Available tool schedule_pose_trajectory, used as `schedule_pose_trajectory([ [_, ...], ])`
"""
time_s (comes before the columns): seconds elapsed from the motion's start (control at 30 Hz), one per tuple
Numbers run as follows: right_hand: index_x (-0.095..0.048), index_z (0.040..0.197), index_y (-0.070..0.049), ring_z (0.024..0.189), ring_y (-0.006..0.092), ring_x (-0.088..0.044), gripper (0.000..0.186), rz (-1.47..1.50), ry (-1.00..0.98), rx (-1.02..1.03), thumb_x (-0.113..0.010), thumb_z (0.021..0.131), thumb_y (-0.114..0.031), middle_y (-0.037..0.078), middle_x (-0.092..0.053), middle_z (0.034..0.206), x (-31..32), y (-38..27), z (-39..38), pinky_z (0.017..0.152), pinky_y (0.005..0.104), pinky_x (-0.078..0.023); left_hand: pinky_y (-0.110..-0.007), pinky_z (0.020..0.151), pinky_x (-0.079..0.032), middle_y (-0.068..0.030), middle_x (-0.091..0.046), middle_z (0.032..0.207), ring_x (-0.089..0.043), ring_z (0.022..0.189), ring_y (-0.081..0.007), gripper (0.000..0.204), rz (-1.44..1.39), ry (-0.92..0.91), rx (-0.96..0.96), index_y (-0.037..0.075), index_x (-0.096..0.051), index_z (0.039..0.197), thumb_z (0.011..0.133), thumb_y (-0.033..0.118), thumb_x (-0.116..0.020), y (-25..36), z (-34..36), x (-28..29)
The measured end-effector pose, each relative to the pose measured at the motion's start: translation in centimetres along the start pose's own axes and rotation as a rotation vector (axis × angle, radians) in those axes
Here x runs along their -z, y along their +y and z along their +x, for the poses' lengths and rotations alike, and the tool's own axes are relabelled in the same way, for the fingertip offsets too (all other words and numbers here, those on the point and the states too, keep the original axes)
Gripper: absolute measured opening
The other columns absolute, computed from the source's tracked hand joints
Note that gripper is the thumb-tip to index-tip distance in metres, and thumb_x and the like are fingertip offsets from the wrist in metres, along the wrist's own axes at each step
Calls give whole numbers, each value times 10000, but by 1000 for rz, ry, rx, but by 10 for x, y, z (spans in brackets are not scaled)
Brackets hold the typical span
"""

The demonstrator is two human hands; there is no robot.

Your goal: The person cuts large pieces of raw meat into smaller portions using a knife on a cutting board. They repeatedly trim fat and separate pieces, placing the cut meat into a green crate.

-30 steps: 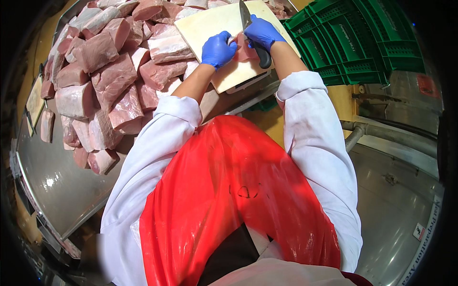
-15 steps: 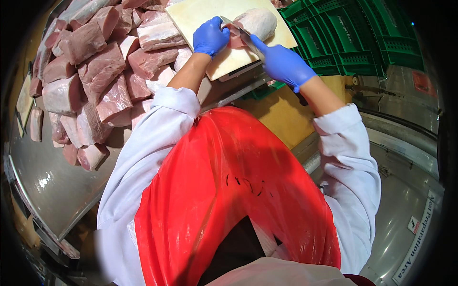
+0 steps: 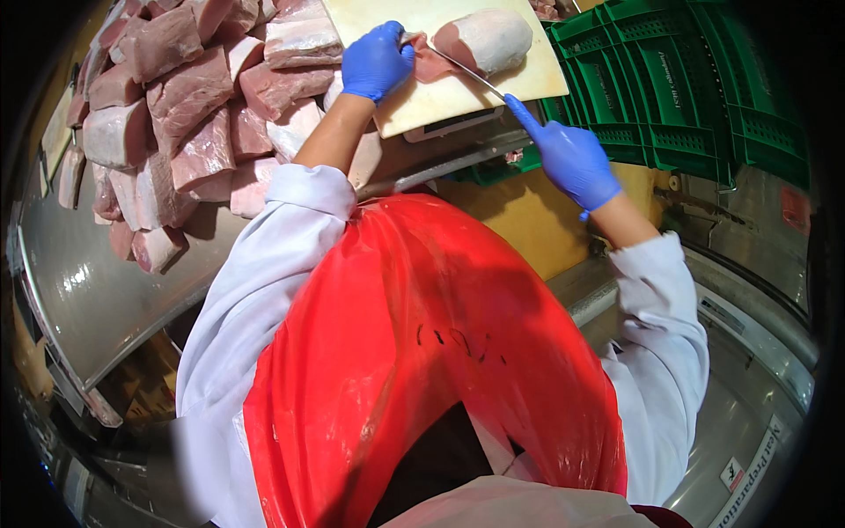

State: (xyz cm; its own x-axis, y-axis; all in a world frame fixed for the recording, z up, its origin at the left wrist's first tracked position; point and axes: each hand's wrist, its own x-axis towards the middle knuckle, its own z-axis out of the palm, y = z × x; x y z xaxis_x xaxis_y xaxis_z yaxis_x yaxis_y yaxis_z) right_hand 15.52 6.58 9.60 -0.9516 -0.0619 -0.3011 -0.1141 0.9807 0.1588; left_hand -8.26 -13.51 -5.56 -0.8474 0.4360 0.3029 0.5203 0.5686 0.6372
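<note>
A pale, fat-covered chunk of raw meat point(image 3: 500, 40) lies on the cream cutting board point(image 3: 519, 84). A thin pink slice of meat point(image 3: 431, 67) lies to its left. My left hand point(image 3: 377, 63), in a blue glove, is closed on the slice's left edge. My right hand point(image 3: 576, 165), also blue-gloved, grips a knife, its index finger stretched along the back of it. The knife blade point(image 3: 473, 72) slants up and left, its tip between slice and chunk. The knife's handle is hidden in my palm.
Many raw meat pieces point(image 3: 189, 114) are piled left of the board on a metal table point(image 3: 97, 282). Green plastic crates point(image 3: 651, 88) stand to the right. A metal rail point(image 3: 466, 165) runs along the board's near side. A red apron point(image 3: 422, 334) covers my front.
My right hand has drawn the knife back, right and nearer to me. The pink slice now lies flatter, further out from the chunk. My left hand keeps its hold. The whole view has shifted a little.
</note>
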Motion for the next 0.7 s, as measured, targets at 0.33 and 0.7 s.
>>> schedule_pose_trajectory([
  [0.33,-278,1608,-302,670,397,-649,844,393,75,88,-618,876,-54,192,-646,827,-93,100,-84,590,499,-516,-265,738,-532,-41,-723,942,-650,795,-117,212,-449,444,137,13,-728,1045,932,192,-741,-3,-79,93],
  [0.7,-276,1620,-214,552,113,-414,790,1150,196,71,-600,922,-34,58,-481,621,-160,135,-60,565,286,-437,-209,423,-371,-36,-623,725,-477,494,-89,373,-889,869,1295,117,-610,922,980,484,-576,-127,-497,278],
])
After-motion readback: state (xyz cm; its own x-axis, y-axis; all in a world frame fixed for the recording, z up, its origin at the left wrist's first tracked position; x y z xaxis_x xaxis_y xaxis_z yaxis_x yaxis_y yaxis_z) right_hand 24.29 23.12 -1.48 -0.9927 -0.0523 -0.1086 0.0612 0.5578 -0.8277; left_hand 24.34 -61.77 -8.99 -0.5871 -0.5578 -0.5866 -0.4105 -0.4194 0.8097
